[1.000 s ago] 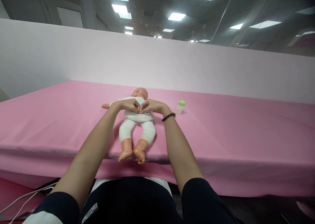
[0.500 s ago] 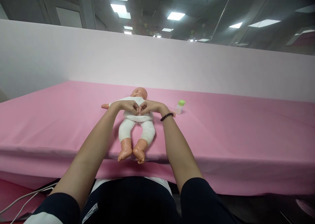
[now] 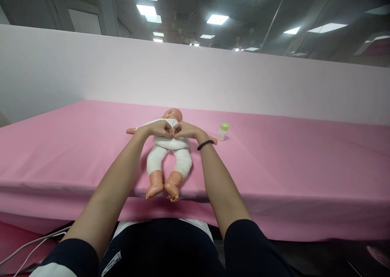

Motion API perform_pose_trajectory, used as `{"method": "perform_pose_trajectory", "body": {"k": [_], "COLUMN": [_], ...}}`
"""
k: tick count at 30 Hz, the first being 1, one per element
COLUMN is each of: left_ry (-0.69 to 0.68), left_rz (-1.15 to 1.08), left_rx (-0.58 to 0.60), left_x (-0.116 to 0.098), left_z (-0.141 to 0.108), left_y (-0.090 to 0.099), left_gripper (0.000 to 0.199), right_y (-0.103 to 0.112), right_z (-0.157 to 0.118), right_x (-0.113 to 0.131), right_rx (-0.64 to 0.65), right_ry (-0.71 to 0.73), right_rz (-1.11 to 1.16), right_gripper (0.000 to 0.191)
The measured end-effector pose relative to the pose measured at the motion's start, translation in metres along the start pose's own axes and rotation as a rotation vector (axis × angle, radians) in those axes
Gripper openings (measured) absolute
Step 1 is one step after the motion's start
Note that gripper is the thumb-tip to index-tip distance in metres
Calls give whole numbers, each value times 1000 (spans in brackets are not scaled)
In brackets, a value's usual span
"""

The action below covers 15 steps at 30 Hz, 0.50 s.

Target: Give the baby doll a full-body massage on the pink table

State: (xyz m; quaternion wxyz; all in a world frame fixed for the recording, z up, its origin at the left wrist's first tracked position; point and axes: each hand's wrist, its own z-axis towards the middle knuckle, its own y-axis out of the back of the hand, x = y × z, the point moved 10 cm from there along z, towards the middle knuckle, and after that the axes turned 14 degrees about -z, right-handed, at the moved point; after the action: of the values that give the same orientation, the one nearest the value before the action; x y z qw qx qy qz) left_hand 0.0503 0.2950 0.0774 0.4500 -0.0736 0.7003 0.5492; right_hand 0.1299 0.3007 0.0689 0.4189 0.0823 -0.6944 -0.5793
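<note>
Doll (image 3: 169, 147) supine — head away, feet nearward — hands (image 3: 172, 129) on chest.

Hidden, cut-off and unclear items, head view

Doll (image 3: 169, 155): chest covered by left hand (image 3: 159, 128) and right hand (image 3: 184, 130); whether the curled fingers pinch its white garment or only press on it cannot be told; face too small to make out. Doll's far arm mostly hidden behind the right wrist. Bottle (image 3: 222, 131): contents and markings too small to tell. White cable (image 3: 29, 244): cut off at the left edge. Pink table (image 3: 289, 167): cut off at both sides.
</note>
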Motion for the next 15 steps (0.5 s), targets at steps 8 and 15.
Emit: {"method": "perform_pose_trajectory", "body": {"k": [8,15], "left_ry": [-3,43], "left_rz": [33,108], "left_rx": [-48,-118], "left_x": [8,16], "left_z": [7,9], "left_y": [5,10], "left_gripper": [17,18], "right_y": [2,3], "right_z": [-6,0], "right_x": [7,-2], "right_rx": [-16,-63], "right_ry": [-21,-30], "right_rz": [-40,-52], "right_gripper": [10,14]}}
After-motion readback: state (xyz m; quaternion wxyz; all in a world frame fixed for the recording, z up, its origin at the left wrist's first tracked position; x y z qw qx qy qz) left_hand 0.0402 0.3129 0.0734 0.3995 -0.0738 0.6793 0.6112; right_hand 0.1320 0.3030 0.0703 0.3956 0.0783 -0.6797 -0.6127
